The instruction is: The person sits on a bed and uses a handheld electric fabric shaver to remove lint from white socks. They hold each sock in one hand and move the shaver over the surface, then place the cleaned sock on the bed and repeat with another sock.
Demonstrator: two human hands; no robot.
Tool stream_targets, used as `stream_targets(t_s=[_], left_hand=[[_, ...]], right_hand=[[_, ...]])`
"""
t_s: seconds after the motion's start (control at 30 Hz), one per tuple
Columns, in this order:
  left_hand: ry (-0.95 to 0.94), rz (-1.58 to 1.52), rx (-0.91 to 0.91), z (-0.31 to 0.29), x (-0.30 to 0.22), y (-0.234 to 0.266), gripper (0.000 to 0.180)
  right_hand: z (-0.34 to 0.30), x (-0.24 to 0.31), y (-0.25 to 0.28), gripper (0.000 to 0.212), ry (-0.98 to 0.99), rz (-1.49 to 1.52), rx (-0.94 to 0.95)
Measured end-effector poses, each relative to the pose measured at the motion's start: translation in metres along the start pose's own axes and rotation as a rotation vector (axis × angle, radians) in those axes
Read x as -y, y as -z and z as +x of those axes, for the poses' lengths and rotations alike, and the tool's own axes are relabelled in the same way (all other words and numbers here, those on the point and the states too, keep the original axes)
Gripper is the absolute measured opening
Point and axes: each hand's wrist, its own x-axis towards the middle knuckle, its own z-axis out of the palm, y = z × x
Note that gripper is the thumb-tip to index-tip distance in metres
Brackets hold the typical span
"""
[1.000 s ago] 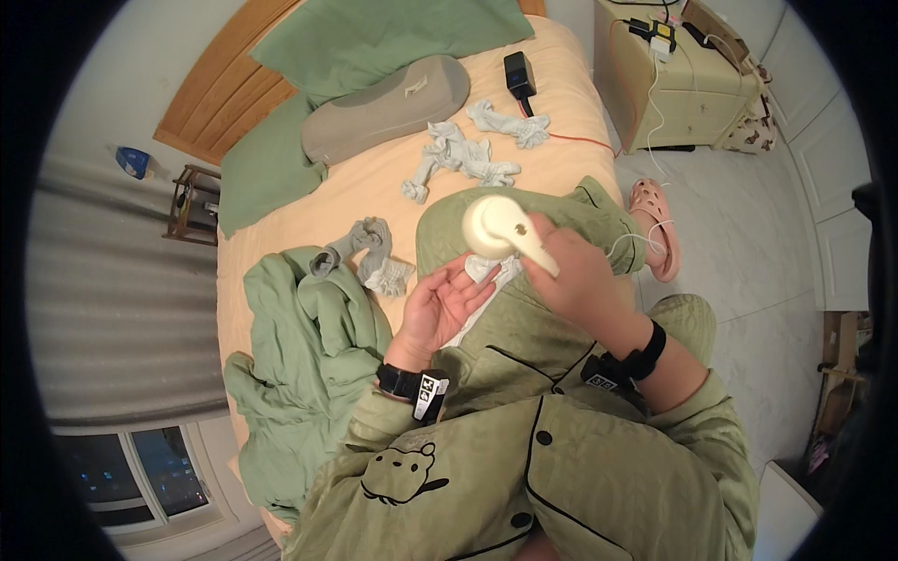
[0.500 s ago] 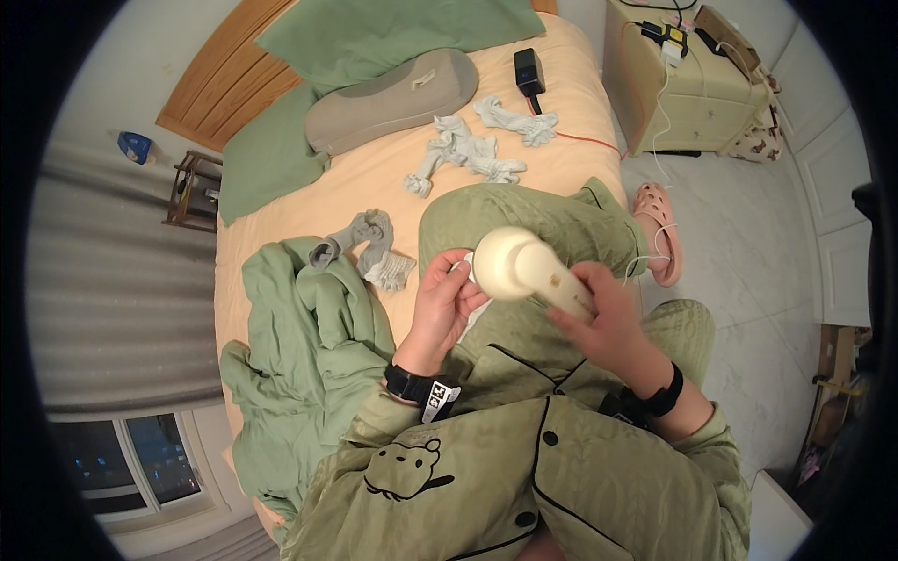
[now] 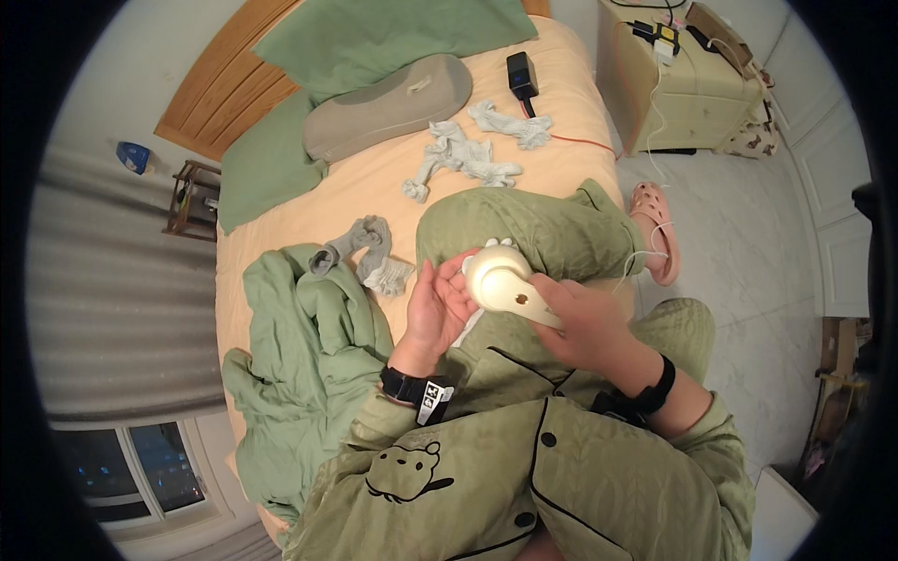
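Observation:
My right hand point(image 3: 585, 327) is wrapped round the handle of a cream fabric shaver point(image 3: 498, 283) with a wide round head, held above my lap. Palm up, my left hand point(image 3: 440, 304) lies against the left side of that head, its thumb apart and its fingertips partly hidden. A white scalloped edge point(image 3: 500, 243) shows behind the head; what it belongs to is hidden. Below my left fingers, a bit of white cloth point(image 3: 468, 327) rests on my green trousers. Grey socks point(image 3: 365, 251) lie on the bed to the left.
Pale grey socks point(image 3: 458, 154) and a black box-shaped device point(image 3: 522, 75) with a red cable lie farther up the bed. A grey pillow point(image 3: 388, 107) and crumpled green quilt point(image 3: 313, 346) are there too. A nightstand point(image 3: 697, 93) with chargers stands right; a white cable point(image 3: 659, 112) hangs from it.
My right hand has brought the shaver a little left and nearer, tilting its head. My left thumb has lifted away, and the white scalloped edge has come into view.

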Motion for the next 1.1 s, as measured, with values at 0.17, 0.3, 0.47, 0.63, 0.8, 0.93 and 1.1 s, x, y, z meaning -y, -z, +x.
stream_targets(t_s=[0.17,0.3,0.47,0.63,0.8,0.93,1.1], left_hand=[[-0.023,0.035,-0.065,0.000,0.002,0.003,0.077],[-0.016,0.035,-0.018,-0.001,0.000,-0.001,0.079],[0.016,0.028,-0.058,0.000,-0.003,-0.003,0.081],[0.023,-0.022,0.023,0.001,-0.003,0.006,0.076],[0.000,-0.015,0.075,0.000,-0.001,0.010,0.073],[0.005,0.042,-0.069,0.000,0.001,0.002,0.076],[0.010,0.000,-0.030,-0.001,0.000,-0.003,0.077]], right_hand=[[0.025,0.001,-0.013,0.051,0.009,0.003,-0.129],[0.024,-0.006,-0.011,0.052,-0.089,-0.043,-0.167],[0.000,-0.011,0.003,0.055,-0.078,-0.031,-0.019],[0.002,-0.008,-0.003,0.053,0.036,0.024,-0.077],[0.026,-0.006,-0.016,0.051,0.035,-0.003,-0.141],[0.038,-0.009,-0.011,0.051,0.022,0.018,-0.314],[0.017,0.001,-0.001,0.053,0.038,-0.017,-0.097]])
